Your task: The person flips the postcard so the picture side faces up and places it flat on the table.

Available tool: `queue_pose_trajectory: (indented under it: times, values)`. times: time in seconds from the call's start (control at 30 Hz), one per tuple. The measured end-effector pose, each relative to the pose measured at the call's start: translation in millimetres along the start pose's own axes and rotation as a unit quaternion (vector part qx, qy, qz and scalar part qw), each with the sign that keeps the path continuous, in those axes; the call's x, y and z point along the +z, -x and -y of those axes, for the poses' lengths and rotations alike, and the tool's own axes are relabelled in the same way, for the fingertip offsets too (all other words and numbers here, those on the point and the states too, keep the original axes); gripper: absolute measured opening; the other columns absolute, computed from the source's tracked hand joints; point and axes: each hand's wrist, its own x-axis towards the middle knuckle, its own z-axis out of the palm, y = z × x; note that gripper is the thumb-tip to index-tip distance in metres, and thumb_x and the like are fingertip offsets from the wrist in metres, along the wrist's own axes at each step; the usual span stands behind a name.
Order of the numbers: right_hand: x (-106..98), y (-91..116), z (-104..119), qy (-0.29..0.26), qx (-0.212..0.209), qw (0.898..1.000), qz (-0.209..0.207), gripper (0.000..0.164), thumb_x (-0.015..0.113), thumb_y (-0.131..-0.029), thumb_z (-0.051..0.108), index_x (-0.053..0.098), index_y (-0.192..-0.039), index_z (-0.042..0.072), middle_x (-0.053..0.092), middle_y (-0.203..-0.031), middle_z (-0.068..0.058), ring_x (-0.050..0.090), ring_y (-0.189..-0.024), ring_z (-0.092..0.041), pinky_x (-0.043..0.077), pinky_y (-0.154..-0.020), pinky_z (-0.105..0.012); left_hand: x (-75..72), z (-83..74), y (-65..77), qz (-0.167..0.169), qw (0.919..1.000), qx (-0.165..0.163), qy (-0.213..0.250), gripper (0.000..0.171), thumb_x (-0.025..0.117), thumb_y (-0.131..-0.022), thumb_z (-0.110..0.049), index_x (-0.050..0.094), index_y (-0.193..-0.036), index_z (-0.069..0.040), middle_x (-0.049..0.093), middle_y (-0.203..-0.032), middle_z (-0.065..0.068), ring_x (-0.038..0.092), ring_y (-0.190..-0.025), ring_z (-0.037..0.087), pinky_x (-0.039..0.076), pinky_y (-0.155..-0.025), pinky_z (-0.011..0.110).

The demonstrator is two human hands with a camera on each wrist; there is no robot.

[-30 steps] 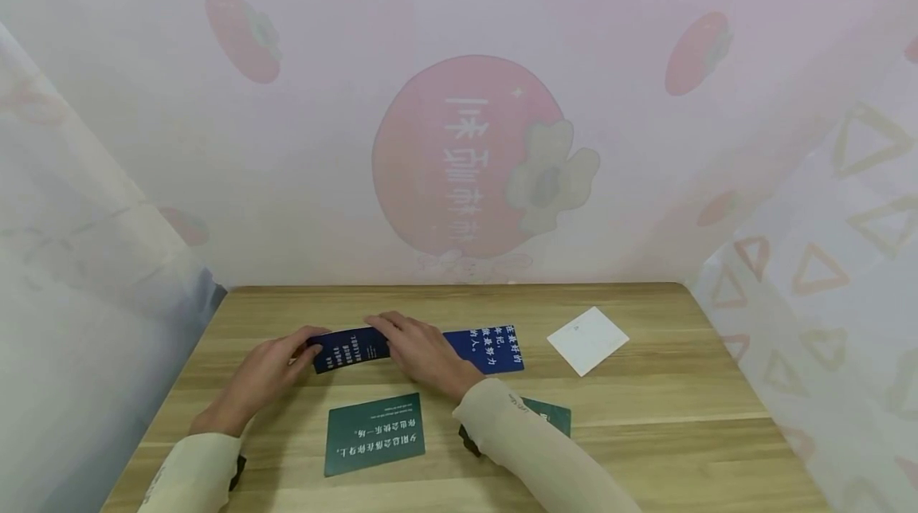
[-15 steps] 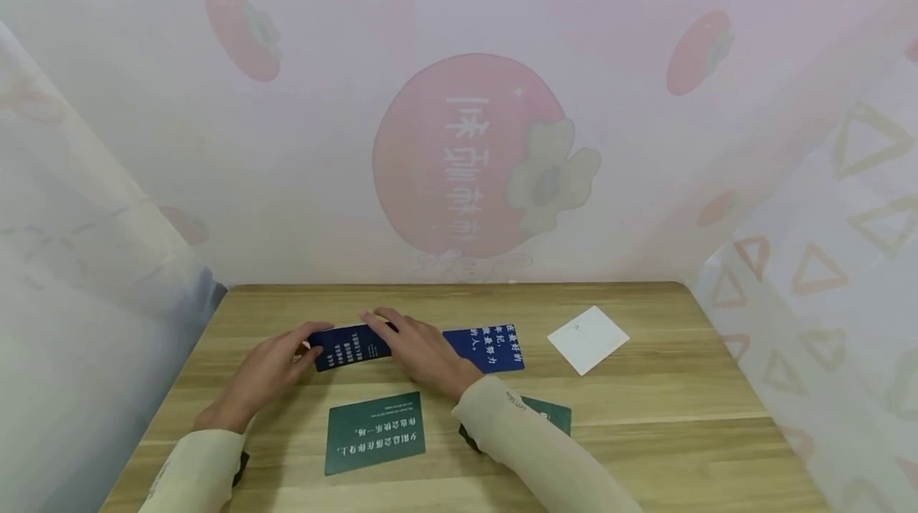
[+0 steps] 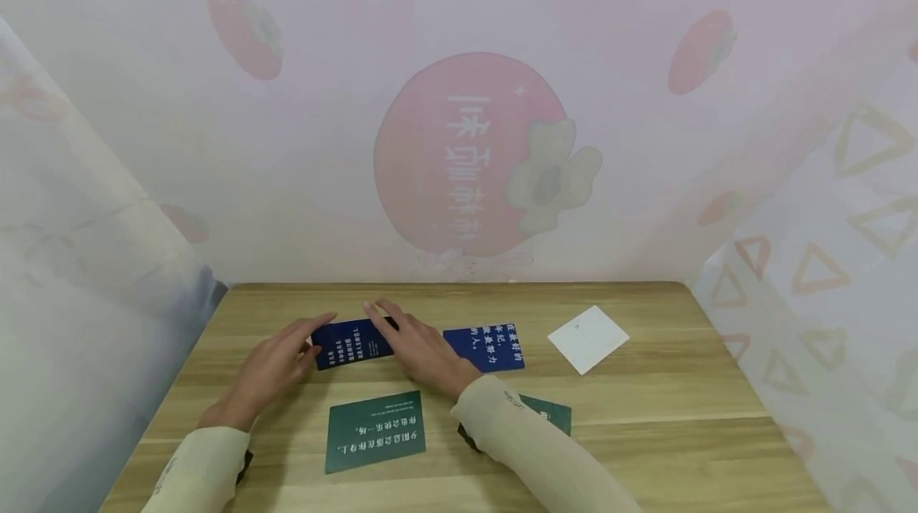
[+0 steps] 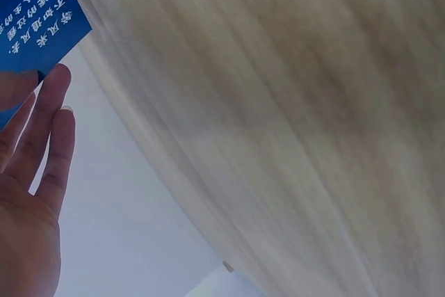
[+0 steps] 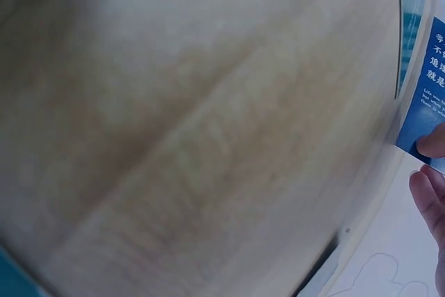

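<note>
A dark blue card (image 3: pixel 351 344) with white lettering is held between both hands at the left rear of the table. My left hand (image 3: pixel 268 366) pinches its left edge, thumb in front and fingers behind. In the left wrist view the thumb lies on the printed face of the blue card (image 4: pixel 38 15). My right hand (image 3: pixel 423 350) grips the opposite end, covering part of it. The right wrist view shows the thumb at a corner of the card (image 5: pixel 427 95), with fingertips on the far side.
A brighter blue card (image 3: pixel 495 347) lies just right of my right hand. Further right is a white card (image 3: pixel 588 340), turned diagonally. One green card (image 3: pixel 376 432) lies in front; another green card (image 3: pixel 548 409) is partly hidden by my right sleeve. Printed fabric (image 3: pixel 315 139) rises behind the wooden table (image 3: pixel 681 433).
The card between my hands has gone from slightly bowed to flatter, and more of its printed face shows. My hands have shifted slightly; the other cards stay where they were.
</note>
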Motion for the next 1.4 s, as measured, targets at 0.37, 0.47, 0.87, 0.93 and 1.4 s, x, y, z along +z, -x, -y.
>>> queue_pose_trajectory:
  times: [0.37,0.47,0.87,0.93,1.4]
  values:
    - [7,2,0,0.016,-0.004,1.0,-0.007,0.098,0.068,-0.104,0.0,0.006,-0.177,0.017,0.013,-0.183,-0.007,0.068,-0.13,-0.024,0.063,-0.083,-0.023,4.7,-2.0,-1.6,0.001,0.9999,-0.005,-0.011,0.066,0.075,-0.098,0.002,0.053,-0.159,-0.009,0.061,-0.152,0.02,0.076,-0.107,0.034,0.064,-0.092,0.06]
    - [7,2,0,0.027,0.001,1.0,-0.009,0.095,0.067,-0.105,0.003,0.006,-0.177,0.017,0.014,-0.183,-0.007,0.07,-0.126,-0.023,0.063,-0.083,-0.023,5.1,-2.6,-2.0,0.004,0.9999,-0.008,-0.009,0.067,0.074,-0.099,0.003,0.052,-0.16,-0.01,0.061,-0.152,0.02,0.077,-0.103,0.032,0.064,-0.09,0.059]
    - [6,2,3,0.049,0.008,0.999,0.005,0.091,0.061,-0.111,0.014,-0.003,-0.177,0.018,0.012,-0.183,-0.008,0.069,-0.131,-0.022,0.063,-0.09,-0.023,11.5,-1.1,-1.6,0.013,0.9997,-0.003,-0.02,0.077,0.077,-0.095,0.004,0.046,-0.164,-0.01,0.05,-0.162,0.02,0.071,-0.122,0.042,0.061,-0.098,0.064]
    - [5,2,3,0.051,0.006,0.999,0.004,0.091,0.06,-0.112,0.016,-0.003,-0.176,0.018,0.013,-0.183,-0.008,0.068,-0.13,-0.021,0.063,-0.09,-0.022,12.6,-1.5,-1.9,0.014,0.9996,-0.005,-0.025,0.077,0.078,-0.095,0.003,0.045,-0.165,-0.008,0.048,-0.164,0.021,0.065,-0.133,0.047,0.057,-0.103,0.067]
    - [4,4,3,0.056,0.012,0.998,0.021,0.092,0.073,-0.107,0.03,0.014,-0.176,0.014,0.014,-0.183,-0.008,0.065,-0.137,-0.022,0.061,-0.102,-0.026,14.5,-5.5,-5.1,0.051,0.9981,-0.028,-0.022,0.085,0.078,-0.096,0.001,0.037,-0.169,-0.005,0.039,-0.169,0.023,0.057,-0.141,0.053,0.054,-0.106,0.069]
